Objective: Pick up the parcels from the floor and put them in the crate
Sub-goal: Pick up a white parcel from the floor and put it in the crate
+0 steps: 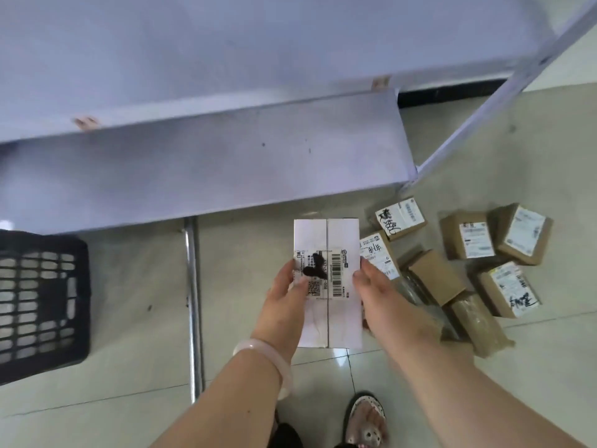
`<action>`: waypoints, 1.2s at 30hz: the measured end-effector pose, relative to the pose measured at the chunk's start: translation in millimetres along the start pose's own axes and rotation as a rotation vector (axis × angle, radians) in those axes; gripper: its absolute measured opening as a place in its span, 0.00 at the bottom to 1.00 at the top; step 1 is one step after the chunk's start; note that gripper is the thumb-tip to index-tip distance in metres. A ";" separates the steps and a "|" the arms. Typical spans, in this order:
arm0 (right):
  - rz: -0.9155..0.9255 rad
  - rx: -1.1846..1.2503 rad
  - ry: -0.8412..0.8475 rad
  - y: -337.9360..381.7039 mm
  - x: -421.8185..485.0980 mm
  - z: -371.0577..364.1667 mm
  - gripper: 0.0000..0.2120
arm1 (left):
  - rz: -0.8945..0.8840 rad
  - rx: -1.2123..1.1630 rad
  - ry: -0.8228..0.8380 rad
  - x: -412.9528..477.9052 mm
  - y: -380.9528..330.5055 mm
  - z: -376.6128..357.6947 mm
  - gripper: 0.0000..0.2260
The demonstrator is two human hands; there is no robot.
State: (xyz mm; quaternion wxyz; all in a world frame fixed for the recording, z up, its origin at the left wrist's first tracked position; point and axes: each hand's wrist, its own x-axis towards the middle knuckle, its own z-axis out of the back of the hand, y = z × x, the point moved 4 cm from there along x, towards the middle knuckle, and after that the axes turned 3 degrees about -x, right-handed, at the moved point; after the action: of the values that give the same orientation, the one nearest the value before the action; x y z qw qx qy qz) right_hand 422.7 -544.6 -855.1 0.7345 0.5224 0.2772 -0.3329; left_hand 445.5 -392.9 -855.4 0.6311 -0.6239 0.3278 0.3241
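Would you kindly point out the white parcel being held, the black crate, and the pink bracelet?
white parcel (343,236), head view, bare upper face right of the tape seam.
black crate (82,286), head view, its right rim.
pink bracelet (258,345), head view, band over the left wrist.

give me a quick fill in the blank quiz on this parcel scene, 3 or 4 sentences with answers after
1. Both hands, the left hand and the right hand, hold a ____ box with a barcode label.
2. The black crate stands on the floor to the person's ____.
3. The brown parcels still on the floor lie to the ____ of the held box.
4. A pale bangle sits on the ____ wrist.

Answers: white; left; right; left
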 end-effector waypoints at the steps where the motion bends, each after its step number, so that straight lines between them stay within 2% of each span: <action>1: 0.012 0.030 -0.027 26.2 -25.0 9.9 0.21 | -0.020 -0.009 0.021 -28.1 -26.8 4.8 0.17; 4: 0.074 0.113 -0.084 100.7 -103.3 26.4 0.24 | -0.104 -0.057 0.098 -115.7 -94.7 20.8 0.18; 7: 0.119 0.089 -0.090 164.4 -178.7 40.1 0.34 | -0.167 -0.069 0.098 -191.0 -150.3 44.4 0.17; 10: 0.262 0.076 -0.097 224.0 -265.3 46.0 0.31 | -0.223 -0.105 0.116 -269.9 -187.4 70.3 0.15; 12: 0.326 0.068 -0.094 253.1 -317.4 45.2 0.35 | -0.275 -0.127 0.117 -320.5 -208.9 89.0 0.13; 16: 0.437 0.043 -0.069 284.9 -405.2 34.9 0.46 | -0.392 -0.121 0.087 -416.2 -234.7 131.3 0.17; 21: 0.578 0.033 -0.003 314.4 -517.1 1.5 0.39 | -0.546 -0.112 -0.009 -520.3 -241.0 194.5 0.19; 27: 0.591 0.147 0.154 342.9 -607.7 -60.9 0.25 | -0.639 -0.168 -0.115 -615.4 -240.0 281.8 0.19; 31: 0.624 0.110 0.265 361.6 -650.3 -115.2 0.23 | -0.655 -0.205 -0.181 -642.9 -236.6 345.9 0.19; 36: 0.627 0.048 0.278 387.6 -670.4 -200.1 0.19 | -0.632 -0.216 -0.183 -638.3 -226.9 437.3 0.19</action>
State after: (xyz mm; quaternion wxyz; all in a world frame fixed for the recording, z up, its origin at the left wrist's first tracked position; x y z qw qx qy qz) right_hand 293.8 -130.3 -183.3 0.7439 0.6395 0.1926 -0.0227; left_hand 268.3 41.8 -199.7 0.6574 -0.7261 0.0241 0.2000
